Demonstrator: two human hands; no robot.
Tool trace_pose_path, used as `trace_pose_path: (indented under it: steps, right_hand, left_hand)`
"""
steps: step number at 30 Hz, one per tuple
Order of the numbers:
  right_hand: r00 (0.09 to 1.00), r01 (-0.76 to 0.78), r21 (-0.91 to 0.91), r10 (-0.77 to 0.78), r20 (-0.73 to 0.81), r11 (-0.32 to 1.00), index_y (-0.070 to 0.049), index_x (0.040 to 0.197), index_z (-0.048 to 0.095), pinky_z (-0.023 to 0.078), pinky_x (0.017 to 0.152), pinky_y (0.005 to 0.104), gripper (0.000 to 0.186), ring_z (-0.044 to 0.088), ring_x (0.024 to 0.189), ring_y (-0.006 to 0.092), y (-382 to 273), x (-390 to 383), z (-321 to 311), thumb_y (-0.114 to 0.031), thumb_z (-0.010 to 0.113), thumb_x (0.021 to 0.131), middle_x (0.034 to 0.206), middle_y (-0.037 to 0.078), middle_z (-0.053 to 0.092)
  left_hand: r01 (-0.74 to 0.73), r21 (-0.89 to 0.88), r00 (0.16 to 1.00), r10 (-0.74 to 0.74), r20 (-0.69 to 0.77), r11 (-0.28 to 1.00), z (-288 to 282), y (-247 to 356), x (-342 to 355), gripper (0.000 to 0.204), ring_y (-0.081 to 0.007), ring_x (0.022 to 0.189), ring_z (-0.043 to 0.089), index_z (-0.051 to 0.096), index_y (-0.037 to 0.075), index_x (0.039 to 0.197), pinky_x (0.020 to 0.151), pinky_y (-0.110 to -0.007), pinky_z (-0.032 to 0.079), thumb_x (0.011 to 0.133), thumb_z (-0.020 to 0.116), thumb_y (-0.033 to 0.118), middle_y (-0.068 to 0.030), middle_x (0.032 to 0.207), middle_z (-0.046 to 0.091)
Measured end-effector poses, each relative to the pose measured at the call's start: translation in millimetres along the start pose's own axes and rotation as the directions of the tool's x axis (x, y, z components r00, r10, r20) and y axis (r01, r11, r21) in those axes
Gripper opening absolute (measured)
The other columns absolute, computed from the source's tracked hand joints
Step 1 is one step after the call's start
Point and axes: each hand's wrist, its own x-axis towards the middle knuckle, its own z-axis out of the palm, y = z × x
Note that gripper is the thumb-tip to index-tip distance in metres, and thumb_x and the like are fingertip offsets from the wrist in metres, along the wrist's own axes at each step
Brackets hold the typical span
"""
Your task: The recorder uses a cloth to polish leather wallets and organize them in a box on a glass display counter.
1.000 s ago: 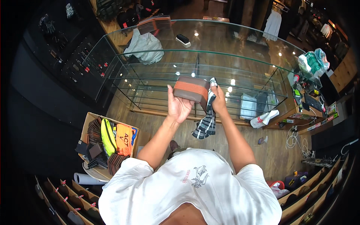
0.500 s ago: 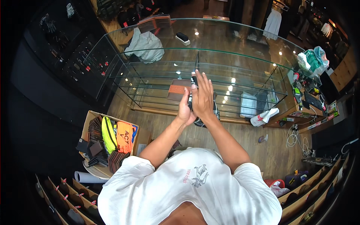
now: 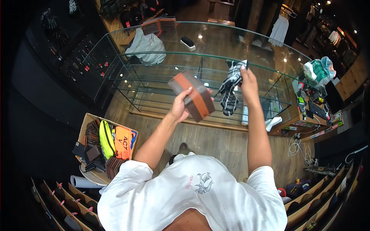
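In front of me, over the glass display counter (image 3: 127, 73), my left hand (image 3: 179, 108) grips a dark brown wallet (image 3: 202, 106) with an orange band across it. My thumb lies on the wallet's near face and the fingers go behind it. Slight motion blur softens its far end. To the right, my right hand (image 3: 249, 84) pinches a black cloth with white check lines (image 3: 231, 86) near its top, and the crumpled cloth hangs down apart from the wallet.
A black-bristled brush (image 3: 188, 43) and a pale crumpled cloth (image 3: 145, 47) lie on the counter; an open wallet (image 3: 158, 25) stands behind. At left, a cardboard box (image 3: 85, 125) holds several wallets and bright pouches. Plastic bags (image 3: 322, 70) sit at right, with white cables (image 3: 296, 149) on the floor.
My hands were together with the cloth between them and have now parted. The left has brought the wallet up and turned it; the right has carried the cloth to the right.
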Motion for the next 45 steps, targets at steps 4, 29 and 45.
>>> trace_pose_path:
  steps: [4, 29, 45]
  right_hand:
    - [0.994, -0.006, 0.252, -0.022, 0.108, 0.968, -0.006, 0.113, 0.063, 0.047, 0.063, 0.0233, 0.024, 0.058, 0.07, 0.0064, -27, 35, -8, -0.024, 0.049, 0.106, 0.088, -0.003, 0.065]
    - [0.834, 0.544, -0.661, -0.246, 0.494, 0.516, -0.013, 0.124, 0.067, 0.042, 0.109, 0.0427, 0.051, 0.052, 0.13, 0.0293, -76, 227, -64, -0.036, 0.081, 0.081, 0.134, 0.018, 0.058]
    - [0.903, 0.065, -0.391, 0.112, 0.415, 0.918, -0.001, 0.094, 0.065, 0.043, 0.049, 0.0227, 0.029, 0.053, 0.054, 0.0069, -99, 232, -46, -0.029, 0.066, 0.097, 0.07, -0.001, 0.059]
  left_hand:
    - [0.027, 0.272, 0.998, -0.011, -0.062, 0.962, -1, 3, 36, 0.057, -0.0251, 0.12, 0.06, 0.044, -0.002, 0.142, 0.105, -0.038, 0.046, 0.099, 0.054, 0.034, -0.0138, 0.133, 0.06]
    - [0.102, 0.618, 0.995, -0.077, -0.066, 0.779, 35, 176, 273, 0.047, -0.0207, 0.106, 0.066, 0.058, -0.003, 0.125, 0.097, -0.037, 0.052, 0.093, 0.063, 0.031, -0.0138, 0.117, 0.067]
    - [-0.155, 0.54, 0.987, 0.106, 0.12, 0.827, 66, 193, 312, 0.057, -0.0309, 0.112, 0.066, 0.048, -0.008, 0.137, 0.1, -0.042, 0.053, 0.097, 0.047, 0.033, -0.0181, 0.133, 0.062]
